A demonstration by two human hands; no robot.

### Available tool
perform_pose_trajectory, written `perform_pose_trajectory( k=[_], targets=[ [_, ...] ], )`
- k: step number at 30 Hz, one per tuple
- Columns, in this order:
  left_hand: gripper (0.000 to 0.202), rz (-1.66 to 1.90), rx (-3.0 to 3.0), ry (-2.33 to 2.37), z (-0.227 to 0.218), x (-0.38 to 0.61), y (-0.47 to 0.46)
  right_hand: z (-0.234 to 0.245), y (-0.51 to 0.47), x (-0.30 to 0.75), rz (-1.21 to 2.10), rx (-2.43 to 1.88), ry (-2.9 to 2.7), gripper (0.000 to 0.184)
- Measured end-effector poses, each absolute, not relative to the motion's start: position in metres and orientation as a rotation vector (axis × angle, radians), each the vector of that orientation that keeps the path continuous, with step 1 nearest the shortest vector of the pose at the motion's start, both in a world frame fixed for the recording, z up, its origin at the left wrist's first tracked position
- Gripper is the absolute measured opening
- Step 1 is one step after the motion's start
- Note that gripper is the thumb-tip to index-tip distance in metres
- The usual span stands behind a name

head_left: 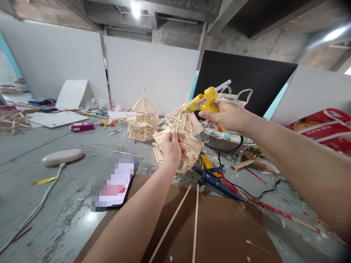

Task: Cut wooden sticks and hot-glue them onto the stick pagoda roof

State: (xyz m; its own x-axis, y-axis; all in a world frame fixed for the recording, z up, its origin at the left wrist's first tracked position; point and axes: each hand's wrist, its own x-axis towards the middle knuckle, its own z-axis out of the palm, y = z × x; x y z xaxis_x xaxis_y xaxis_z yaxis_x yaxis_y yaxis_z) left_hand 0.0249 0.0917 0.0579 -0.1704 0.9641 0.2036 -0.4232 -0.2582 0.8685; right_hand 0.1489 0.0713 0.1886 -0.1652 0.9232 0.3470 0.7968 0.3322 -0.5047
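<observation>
My right hand [223,113] grips a yellow hot glue gun [201,102] with a clear glue stick poking from its back end. The gun's nozzle points left, at the top of a pavilion model [196,144] built from thin wooden sticks. My left hand [172,148] is closed in a pinch at the near side of that model's roof; what lies between the fingertips is hidden. Several loose-ended sticks lean up to the roof's peak. Behind and to the left stands a second stick pavilion [144,122] with a pointed roof.
Dark blue pliers [212,180] and a yellow-handled tool [210,164] lie right of the model. Two sticks [195,223] rest on a brown board [225,226]. A phone [117,184] and a white corded device [63,157] are left. The gun's black cord [222,164] trails right.
</observation>
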Motion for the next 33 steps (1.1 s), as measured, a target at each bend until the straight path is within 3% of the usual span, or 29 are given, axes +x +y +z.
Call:
perform_pose_trajectory(
  k=[33],
  targets=[
    [0.022,1.511,0.894,0.758,0.066,0.015,0.096,0.181,0.049,0.155,0.400,-1.467,-1.927,0.029]
  ],
)
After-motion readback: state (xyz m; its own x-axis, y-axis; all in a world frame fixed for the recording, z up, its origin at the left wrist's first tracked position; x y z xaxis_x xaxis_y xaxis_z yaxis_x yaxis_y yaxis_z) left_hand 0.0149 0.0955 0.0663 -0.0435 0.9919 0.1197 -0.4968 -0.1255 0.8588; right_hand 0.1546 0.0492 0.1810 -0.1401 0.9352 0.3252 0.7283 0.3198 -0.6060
